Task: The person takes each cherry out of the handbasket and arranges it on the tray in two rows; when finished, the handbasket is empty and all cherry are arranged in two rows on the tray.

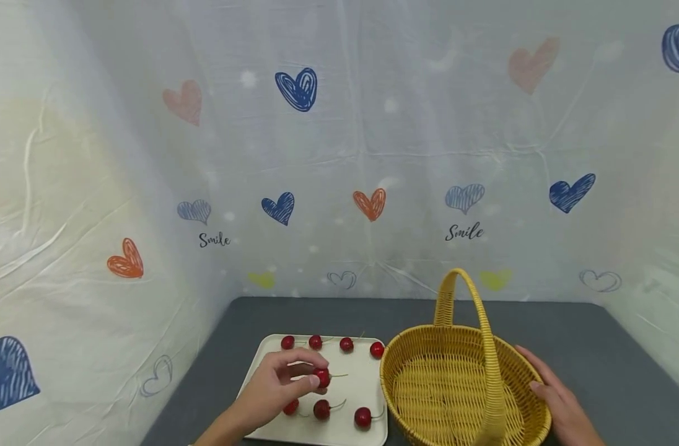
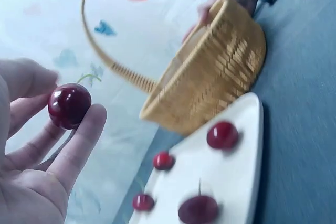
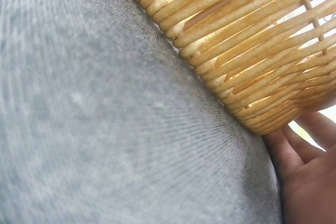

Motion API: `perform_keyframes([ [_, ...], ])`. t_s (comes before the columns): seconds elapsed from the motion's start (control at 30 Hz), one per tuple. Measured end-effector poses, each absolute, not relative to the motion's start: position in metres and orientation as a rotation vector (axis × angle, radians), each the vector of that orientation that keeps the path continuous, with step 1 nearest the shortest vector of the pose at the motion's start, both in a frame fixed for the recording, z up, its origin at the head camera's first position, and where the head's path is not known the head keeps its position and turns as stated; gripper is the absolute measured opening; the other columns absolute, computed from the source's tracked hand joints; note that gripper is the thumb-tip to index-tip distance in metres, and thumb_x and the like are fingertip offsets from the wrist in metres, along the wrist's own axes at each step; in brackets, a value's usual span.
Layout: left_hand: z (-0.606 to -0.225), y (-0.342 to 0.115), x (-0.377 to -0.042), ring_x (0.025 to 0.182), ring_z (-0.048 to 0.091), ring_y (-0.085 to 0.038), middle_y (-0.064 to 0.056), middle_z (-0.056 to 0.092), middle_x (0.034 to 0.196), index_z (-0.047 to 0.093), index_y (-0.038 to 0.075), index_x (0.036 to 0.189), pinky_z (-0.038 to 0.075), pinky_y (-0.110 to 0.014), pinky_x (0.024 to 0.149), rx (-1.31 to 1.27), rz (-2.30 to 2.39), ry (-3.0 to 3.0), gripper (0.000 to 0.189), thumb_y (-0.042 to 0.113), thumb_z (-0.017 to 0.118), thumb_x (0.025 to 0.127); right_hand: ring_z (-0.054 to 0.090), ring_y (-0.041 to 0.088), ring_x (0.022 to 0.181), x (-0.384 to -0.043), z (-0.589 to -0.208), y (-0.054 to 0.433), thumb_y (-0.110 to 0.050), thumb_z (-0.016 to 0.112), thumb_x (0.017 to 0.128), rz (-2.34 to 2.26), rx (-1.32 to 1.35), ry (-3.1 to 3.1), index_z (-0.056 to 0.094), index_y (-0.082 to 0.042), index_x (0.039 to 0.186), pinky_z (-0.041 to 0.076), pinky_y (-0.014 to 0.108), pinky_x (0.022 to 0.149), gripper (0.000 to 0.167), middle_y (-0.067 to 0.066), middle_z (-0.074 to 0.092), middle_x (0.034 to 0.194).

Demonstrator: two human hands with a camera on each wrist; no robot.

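Above the cream tray (image 1: 364, 385), my left hand (image 1: 272, 385) pinches a dark red cherry (image 1: 322, 377) between thumb and fingertips. Its green stem (image 2: 90, 77) points away from the palm in the left wrist view. Several more cherries (image 1: 363, 417) lie on the tray, in one row at the back and another at the front. A yellow woven basket (image 1: 394, 396) with a tall arched handle stands right of the tray, and no cherry shows inside it. My right hand (image 1: 565, 406) holds the basket's right side at the rim; some of its fingers are hidden.
A dark grey table (image 1: 596, 347) lies beneath everything. Pale curtains (image 1: 339, 148) printed with hearts and "Smile" close off its back and both sides. The basket's handle (image 1: 487, 347) rises well above its rim.
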State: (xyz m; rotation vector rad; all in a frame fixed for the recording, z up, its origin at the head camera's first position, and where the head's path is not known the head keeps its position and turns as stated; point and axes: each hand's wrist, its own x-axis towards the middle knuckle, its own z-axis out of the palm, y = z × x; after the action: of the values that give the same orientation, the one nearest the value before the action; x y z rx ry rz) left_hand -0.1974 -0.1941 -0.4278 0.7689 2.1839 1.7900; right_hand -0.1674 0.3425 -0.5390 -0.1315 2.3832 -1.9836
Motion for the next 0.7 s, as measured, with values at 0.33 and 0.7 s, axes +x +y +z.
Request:
perform_keyframes([
  [0.33, -0.442, -0.251, -0.188, 0.109, 0.077, -0.012, -0.022, 0.078, 0.123, 0.074, -0.003, 0.130, 0.062, -0.023, 0.095, 0.496, 1.813, 2.429, 0.032, 0.012, 0.077, 0.102, 0.071, 0.002, 0.113, -0.166, -0.540, 0.345, -0.031, 0.027, 0.123, -2.011, -0.111, 2.330, 0.005, -0.016, 0.178, 0.067, 0.045, 0.081, 0.061, -0.043, 0.043, 0.136],
  [0.7, -0.465, -0.283, -0.192, 0.104, 0.079, -0.013, -0.025, 0.077, 0.122, 0.073, -0.010, 0.127, 0.066, -0.027, 0.092, 0.498, 1.757, 2.487, 0.034, 0.008, 0.081, 0.099, 0.071, 0.002, 0.112, -0.165, -0.537, 0.341, -0.030, 0.027, 0.123, -1.987, -0.104, 2.365, 0.008, -0.016, 0.178, 0.067, 0.045, 0.079, 0.060, -0.041, 0.043, 0.136],
])
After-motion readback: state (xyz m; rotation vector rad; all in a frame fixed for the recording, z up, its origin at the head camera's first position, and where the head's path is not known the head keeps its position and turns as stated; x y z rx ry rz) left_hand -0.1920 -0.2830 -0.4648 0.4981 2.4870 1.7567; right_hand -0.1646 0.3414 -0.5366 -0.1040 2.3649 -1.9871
